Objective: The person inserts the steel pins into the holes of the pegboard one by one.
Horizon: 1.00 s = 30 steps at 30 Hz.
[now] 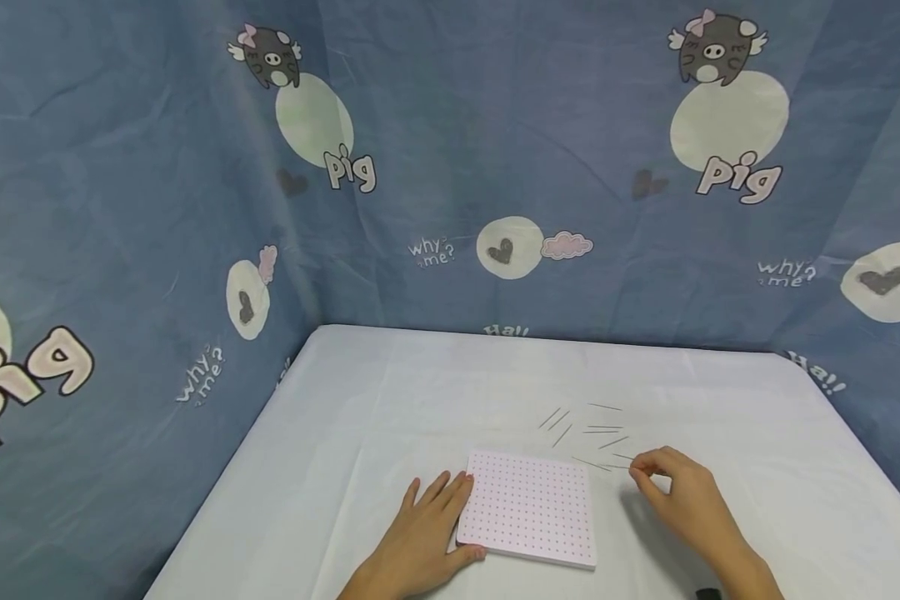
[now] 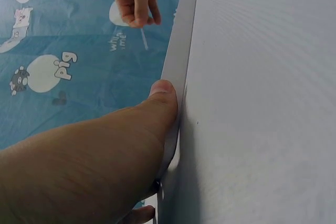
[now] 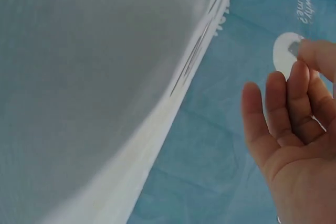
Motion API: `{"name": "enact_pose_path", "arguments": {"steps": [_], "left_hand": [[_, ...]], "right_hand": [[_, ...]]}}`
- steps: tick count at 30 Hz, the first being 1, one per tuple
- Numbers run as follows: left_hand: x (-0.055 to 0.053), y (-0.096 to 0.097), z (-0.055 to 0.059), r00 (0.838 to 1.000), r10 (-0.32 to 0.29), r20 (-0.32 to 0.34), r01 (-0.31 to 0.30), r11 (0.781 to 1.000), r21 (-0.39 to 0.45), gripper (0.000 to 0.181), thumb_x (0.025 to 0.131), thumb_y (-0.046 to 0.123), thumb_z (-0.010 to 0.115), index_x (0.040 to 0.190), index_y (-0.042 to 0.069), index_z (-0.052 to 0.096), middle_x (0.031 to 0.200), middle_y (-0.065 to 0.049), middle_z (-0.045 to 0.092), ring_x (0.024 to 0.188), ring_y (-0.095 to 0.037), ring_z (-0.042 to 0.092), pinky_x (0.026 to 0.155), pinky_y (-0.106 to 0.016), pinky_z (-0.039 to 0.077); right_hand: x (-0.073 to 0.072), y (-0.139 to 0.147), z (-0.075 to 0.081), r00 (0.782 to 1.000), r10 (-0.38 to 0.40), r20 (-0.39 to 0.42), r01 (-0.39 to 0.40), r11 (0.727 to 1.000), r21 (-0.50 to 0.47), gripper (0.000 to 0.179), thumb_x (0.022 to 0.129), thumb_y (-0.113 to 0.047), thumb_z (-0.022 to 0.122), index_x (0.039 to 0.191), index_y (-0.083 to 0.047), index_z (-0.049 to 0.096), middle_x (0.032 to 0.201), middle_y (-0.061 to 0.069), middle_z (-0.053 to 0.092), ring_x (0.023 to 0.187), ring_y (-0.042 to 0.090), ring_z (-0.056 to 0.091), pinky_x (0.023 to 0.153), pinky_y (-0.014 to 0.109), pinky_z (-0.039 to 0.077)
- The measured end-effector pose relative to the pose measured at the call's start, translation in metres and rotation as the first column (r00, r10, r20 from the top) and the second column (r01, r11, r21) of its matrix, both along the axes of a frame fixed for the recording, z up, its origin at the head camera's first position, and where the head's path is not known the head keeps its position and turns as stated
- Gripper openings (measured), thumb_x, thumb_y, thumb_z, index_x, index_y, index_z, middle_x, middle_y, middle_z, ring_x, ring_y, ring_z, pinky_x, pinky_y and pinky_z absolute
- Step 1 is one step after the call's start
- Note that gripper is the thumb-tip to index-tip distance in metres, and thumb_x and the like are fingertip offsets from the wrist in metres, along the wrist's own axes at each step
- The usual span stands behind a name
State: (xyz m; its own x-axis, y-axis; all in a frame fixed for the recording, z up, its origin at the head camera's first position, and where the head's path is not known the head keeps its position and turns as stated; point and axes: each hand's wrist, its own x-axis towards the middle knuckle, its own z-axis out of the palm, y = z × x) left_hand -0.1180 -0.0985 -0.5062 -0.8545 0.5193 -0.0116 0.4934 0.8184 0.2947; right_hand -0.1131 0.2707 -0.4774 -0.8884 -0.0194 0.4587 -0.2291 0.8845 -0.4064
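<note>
A square white board (image 1: 528, 508) with a grid of small pinkish dots lies flat on the white table. My left hand (image 1: 423, 537) rests at its near left corner, fingers stretched along the left edge and the thumb against the front edge. The thumb (image 2: 164, 95) presses on the board's side (image 2: 179, 40) in the left wrist view. Right of the board, my right hand (image 1: 682, 496) pinches a thin needle-like stick (image 2: 144, 39) between thumb and forefinger, just above the table. Its other fingers (image 3: 279, 106) are loosely bent in the right wrist view.
Several thin dark sticks (image 1: 603, 431) lie scattered on the tablecloth (image 1: 405, 400) behind the board and toward its right. Blue printed curtains (image 1: 450, 125) hang along the table's back and left sides. A small black object (image 1: 708, 593) shows by the right wrist.
</note>
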Motion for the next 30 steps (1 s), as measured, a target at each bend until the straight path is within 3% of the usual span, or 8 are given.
{"name": "enact_pose_path", "arguments": {"steps": [7,15,25,30], "left_hand": [[0.0,0.003,0.0,1.0,0.014,0.004,-0.014,1.0,-0.011,0.096,0.089,0.07,0.06,0.16,0.012,0.034,0.165,-0.007,0.038,0.152,-0.035,0.035,0.12,-0.068,0.024],[0.002,0.002,0.001,1.0,0.001,-0.018,-0.002,1.0,-0.008,0.096,0.088,0.071,0.06,0.159,0.011,0.036,0.164,-0.009,0.039,0.151,-0.036,0.038,0.118,-0.069,0.026],[0.002,0.0,0.0,1.0,-0.006,-0.011,0.006,1.0,-0.006,0.097,0.088,0.072,0.059,0.159,0.009,0.035,0.164,-0.011,0.038,0.151,-0.037,0.037,0.117,-0.071,0.027],[0.001,0.001,0.0,1.0,-0.005,-0.012,0.004,1.0,-0.013,0.097,0.089,0.071,0.059,0.159,0.009,0.035,0.164,-0.011,0.038,0.151,-0.037,0.037,0.117,-0.071,0.027]], "right_hand": [[0.0,-0.002,0.003,0.999,0.004,-0.032,-0.007,0.996,-0.094,0.022,0.084,-0.01,0.083,0.081,-0.023,0.066,0.083,-0.017,0.064,0.08,-0.005,0.064,0.073,0.03,0.061],[0.003,-0.008,0.004,0.996,0.095,-0.003,-0.093,0.967,-0.239,0.029,0.083,0.004,0.076,0.075,-0.021,0.063,0.091,-0.002,0.079,0.081,-0.009,0.068,0.071,0.007,0.054],[0.002,-0.022,0.008,0.994,0.096,-0.052,-0.106,0.959,-0.264,0.02,0.082,-0.003,0.083,0.084,-0.017,0.07,0.082,-0.001,0.079,0.074,-0.009,0.068,0.067,0.006,0.053],[-0.002,-0.033,0.014,0.987,0.145,-0.062,-0.156,0.959,-0.238,0.022,0.083,0.001,0.081,0.09,-0.016,0.071,0.085,-0.006,0.078,0.077,-0.007,0.07,0.069,0.007,0.054]]}}
